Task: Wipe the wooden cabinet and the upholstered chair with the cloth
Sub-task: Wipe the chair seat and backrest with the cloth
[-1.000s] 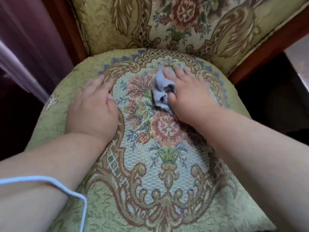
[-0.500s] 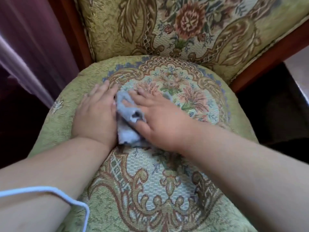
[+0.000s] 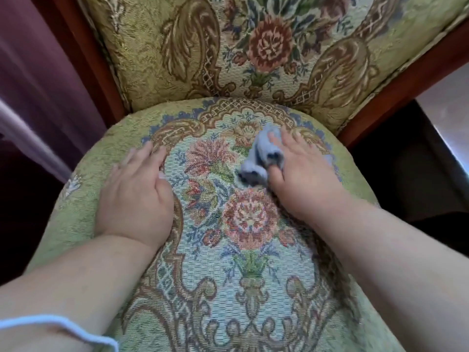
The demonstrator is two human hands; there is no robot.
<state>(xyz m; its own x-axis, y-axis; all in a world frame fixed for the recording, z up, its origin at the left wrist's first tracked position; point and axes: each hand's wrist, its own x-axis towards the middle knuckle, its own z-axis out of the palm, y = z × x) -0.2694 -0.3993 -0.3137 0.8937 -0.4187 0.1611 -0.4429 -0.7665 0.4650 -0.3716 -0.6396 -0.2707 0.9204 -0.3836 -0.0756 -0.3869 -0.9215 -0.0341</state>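
Note:
The upholstered chair (image 3: pixel 253 288) fills the view, its green seat and backrest woven with red flowers and brown scrolls. A small light-blue cloth (image 3: pixel 256 161) lies bunched on the back right part of the seat. My right hand (image 3: pixel 302 174) presses flat on the cloth, with part of the cloth hidden under the palm and fingers. My left hand (image 3: pixel 137 196) rests flat on the left side of the seat, fingers together, holding nothing. The wooden cabinet is not in view.
The chair's dark red wooden frame (image 3: pixel 396 85) runs along both sides of the backrest. A purple curtain (image 3: pixel 43 80) hangs at the left. Dark floor lies to the right of the seat. A thin white cord (image 3: pixel 63 323) crosses my left forearm.
My right hand has swept the cloth from beside my left hand back to the right and rear of the seat. My left hand has stayed in place.

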